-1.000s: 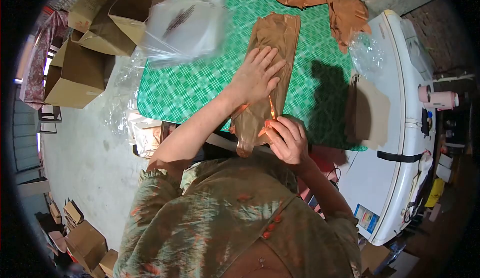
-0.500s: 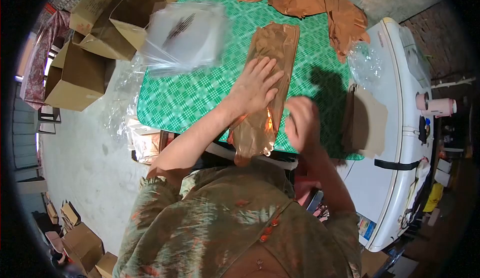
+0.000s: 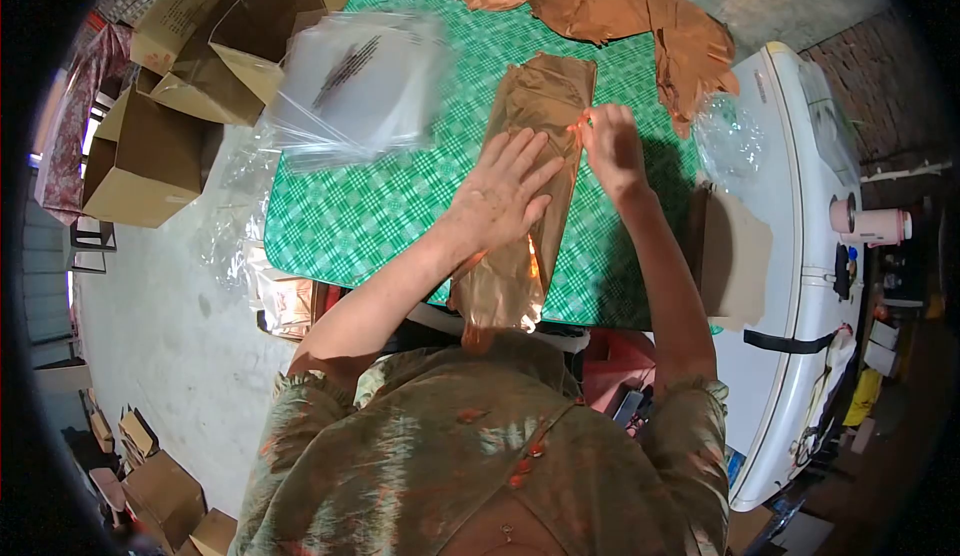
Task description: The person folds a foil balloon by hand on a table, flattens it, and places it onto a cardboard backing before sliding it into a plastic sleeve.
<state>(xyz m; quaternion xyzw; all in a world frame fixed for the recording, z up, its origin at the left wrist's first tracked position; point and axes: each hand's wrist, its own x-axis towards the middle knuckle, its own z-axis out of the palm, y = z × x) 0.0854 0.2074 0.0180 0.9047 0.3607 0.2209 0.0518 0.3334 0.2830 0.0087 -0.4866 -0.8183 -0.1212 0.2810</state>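
Note:
A long folded sheet of shiny copper-coloured foil point(image 3: 545, 91) lies on the green checked tablecloth point(image 3: 400, 211), its near end hanging over the table's front edge. My left hand point(image 3: 500, 191) rests flat on the middle of the foil, fingers stretched out. At the foil's right edge, my right hand point(image 3: 612, 146) is closed, its thumb and fingertips pinching that edge, which glints there. More crumpled copper foil point(image 3: 590, 1) is spread at the back of the table.
A stack of clear plastic bags point(image 3: 360, 86) lies at the table's back left. Open cardboard boxes point(image 3: 150, 156) stand further left. Crumpled clear plastic point(image 3: 730, 136) and a brown cardboard piece point(image 3: 735, 256) are at the right, beside a white fridge lying alongside point(image 3: 785, 186).
My right hand has moved up and forward from the front of the table to the foil's right edge and pinches it. My left hand stays flat on the foil.

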